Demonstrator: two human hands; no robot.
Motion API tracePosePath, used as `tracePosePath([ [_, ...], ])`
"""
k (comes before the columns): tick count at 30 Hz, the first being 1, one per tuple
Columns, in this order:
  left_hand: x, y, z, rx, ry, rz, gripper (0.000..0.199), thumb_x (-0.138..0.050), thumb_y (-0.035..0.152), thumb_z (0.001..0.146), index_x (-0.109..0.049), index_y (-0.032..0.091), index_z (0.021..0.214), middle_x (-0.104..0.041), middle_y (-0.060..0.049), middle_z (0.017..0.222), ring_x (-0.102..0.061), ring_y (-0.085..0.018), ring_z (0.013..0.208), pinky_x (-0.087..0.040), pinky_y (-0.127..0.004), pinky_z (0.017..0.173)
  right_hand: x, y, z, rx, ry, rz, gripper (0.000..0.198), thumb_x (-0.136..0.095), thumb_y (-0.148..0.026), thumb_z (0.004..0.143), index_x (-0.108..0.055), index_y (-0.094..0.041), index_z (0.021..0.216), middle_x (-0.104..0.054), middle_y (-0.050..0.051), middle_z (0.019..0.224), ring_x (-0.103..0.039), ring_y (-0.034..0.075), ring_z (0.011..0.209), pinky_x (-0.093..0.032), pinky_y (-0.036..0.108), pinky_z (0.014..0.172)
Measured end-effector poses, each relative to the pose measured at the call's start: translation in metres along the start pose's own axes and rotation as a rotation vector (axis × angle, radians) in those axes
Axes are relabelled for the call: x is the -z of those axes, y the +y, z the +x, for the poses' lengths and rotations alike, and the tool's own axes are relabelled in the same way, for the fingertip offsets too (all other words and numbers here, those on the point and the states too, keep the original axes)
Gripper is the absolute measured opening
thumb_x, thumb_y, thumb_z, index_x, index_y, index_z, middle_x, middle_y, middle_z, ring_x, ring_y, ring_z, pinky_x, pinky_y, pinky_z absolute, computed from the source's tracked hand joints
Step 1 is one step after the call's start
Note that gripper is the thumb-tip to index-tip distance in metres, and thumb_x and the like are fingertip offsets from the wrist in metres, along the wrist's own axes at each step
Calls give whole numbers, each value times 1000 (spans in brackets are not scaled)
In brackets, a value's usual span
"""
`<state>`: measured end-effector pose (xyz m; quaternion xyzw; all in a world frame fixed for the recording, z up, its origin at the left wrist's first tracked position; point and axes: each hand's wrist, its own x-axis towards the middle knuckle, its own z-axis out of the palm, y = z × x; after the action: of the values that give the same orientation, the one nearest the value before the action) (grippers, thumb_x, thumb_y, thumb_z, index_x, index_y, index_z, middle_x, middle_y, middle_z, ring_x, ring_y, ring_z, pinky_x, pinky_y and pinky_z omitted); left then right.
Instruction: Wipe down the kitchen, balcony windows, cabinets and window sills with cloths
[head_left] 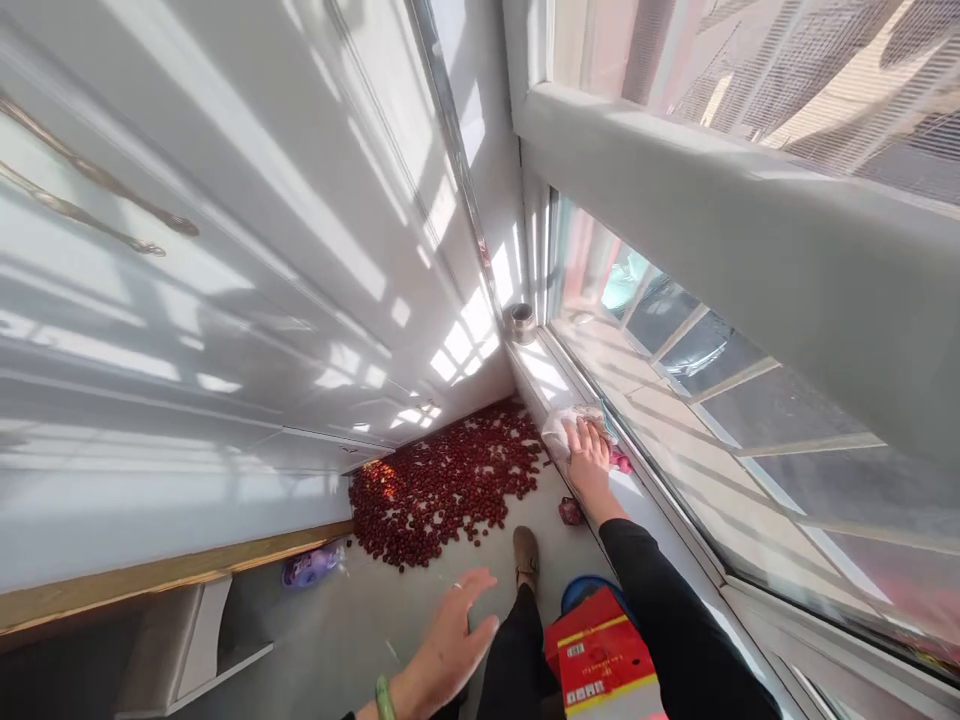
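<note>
My right hand (590,462) presses down on a crumpled whitish cloth (559,432) with a teal edge, on the white windowsill (541,370). A small bright pink thing (621,462) pokes out beside that hand; its kind is unclear. Low in the view, my left hand (454,640) hangs in the air over the floor, holding nothing, fingers apart. A green bangle (385,698) circles its wrist. Farther along the sill, in the corner, stands a small round metal container (521,320).
Many dark red dried fruits, like jujubes (450,485), cover the floor by the cabinet (300,250). A red box (600,650) and a blue round container (589,588) stand beside my leg. A purple package (311,567) lies at left. The window (675,390) borders the sill.
</note>
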<state>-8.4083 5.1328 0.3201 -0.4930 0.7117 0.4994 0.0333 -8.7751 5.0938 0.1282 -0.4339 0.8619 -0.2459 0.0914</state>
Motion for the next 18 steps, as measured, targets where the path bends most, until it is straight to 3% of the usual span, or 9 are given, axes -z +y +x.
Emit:
tracePosePath([
  [4,5,-4,4,38,-3,-37,52,-67,29,83,-74,30,135,-62,-11,157,-58,-31,145,-49,-51,122,-4,-1,19,9,0,-39,78,-52,-16,85,-48,-27,162,-40,12,173,-31,37,161,-26,58,130],
  [9,10,-42,14,51,37,-30,55,-70,35,82,-72,32,136,-62,-12,156,-57,-34,146,-49,-53,120,-22,-32,111,41,-15,-19,76,-54,-19,85,-52,-24,161,-40,16,172,-31,40,160,-30,62,127],
  [14,10,-90,17,14,77,-51,74,-62,76,83,-70,28,138,-63,-19,151,-62,-37,137,-51,-53,115,-39,-53,183,58,-63,46,67,-49,-22,87,-65,-25,152,-43,18,170,-34,41,160,-29,63,126],
  [18,12,-103,14,35,165,-100,88,-52,98,74,-74,33,129,-69,-14,141,-69,-35,122,-50,-50,115,-43,-46,173,97,-30,123,71,-52,-28,78,-68,-42,146,-54,13,163,-40,38,158,-34,61,121],
])
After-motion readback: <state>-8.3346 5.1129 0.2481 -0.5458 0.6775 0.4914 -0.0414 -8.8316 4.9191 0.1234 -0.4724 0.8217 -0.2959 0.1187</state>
